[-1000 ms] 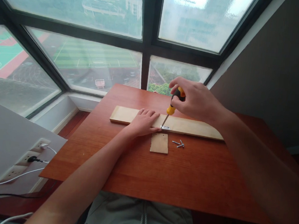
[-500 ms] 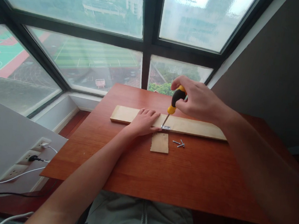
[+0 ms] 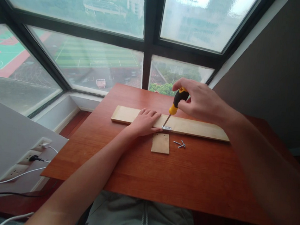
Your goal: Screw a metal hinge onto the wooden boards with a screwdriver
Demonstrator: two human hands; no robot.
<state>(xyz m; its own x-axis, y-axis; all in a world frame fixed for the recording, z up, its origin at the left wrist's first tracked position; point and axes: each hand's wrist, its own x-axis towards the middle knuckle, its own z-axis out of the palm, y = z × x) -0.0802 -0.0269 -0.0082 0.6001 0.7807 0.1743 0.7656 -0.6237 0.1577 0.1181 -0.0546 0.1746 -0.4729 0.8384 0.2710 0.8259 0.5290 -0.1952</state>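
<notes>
A long pale wooden board (image 3: 196,128) lies across the far part of the reddish table (image 3: 160,173). My left hand (image 3: 144,121) rests flat on it, fingers stretched out, thumb reaching toward a small metal bracket (image 3: 166,128). My right hand (image 3: 200,100) is closed round the black and yellow handle of a screwdriver (image 3: 175,106); its shaft slants down with the tip on the bracket. A small square wooden piece (image 3: 160,143) sits just in front of the bracket. Loose screws (image 3: 180,143) lie to its right on the table.
A large window with dark frames (image 3: 147,48) stands behind the table. A dark wall (image 3: 281,68) rises on the right. At lower left a white power strip (image 3: 26,157) has plugs and cables in it. My lap shows under the table's near edge.
My right hand has shifted slightly right with the screwdriver handle, its grip turning a little. The tip stays on the bracket and my left hand has not moved.
</notes>
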